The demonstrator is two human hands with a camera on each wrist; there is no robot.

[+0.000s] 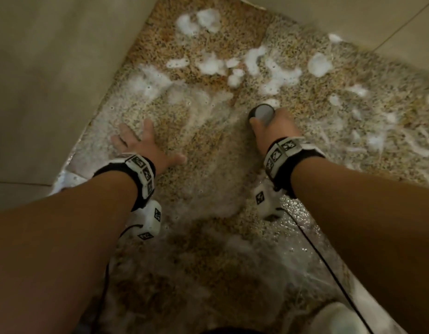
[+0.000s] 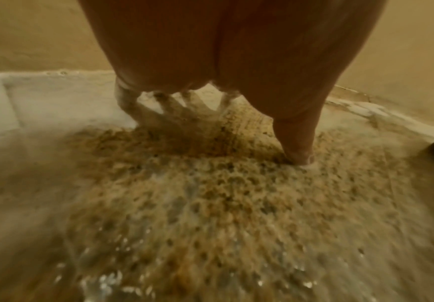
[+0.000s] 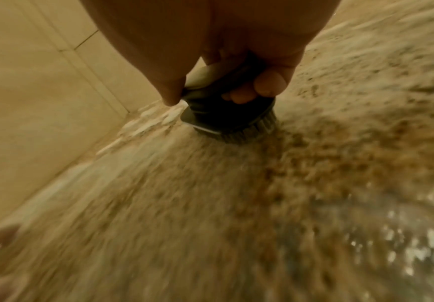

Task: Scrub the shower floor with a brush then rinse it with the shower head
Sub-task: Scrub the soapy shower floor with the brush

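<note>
Brush point(image 3: 226, 114) sits bristles-down on the shower floor point(image 1: 208, 150), roughly mid-floor, just ahead of the right wrist. Right hand point(image 1: 273, 126) is wrapped around its dark round body: thumb on one side, fingertips point(image 3: 267, 85) curled over the other, grey cap poking out above the knuckles in the head view. Bristle ring touches the speckled stone; that wrist view is motion-blurred, so bristle detail is hard to read.

Left hand point(image 1: 141, 143) is flat on the wet floor with fingers spread and straight, holding nothing, well apart from the brush and close to the wall point(image 1: 52, 80) on that side. Left wrist view shows the thumb point(image 2: 298, 147) pressed tip-down on the stone and the other fingers splayed ahead.

Foam point(image 1: 208, 61) lies in white clumps across the far part of the floor, beyond both hands, with thinner smeared suds around the left hand. Water glints on the stone near the right forearm. Black-and-white marker bands point(image 1: 283, 150) sit on both wrists, each with a thin black cable trailing back.
</note>
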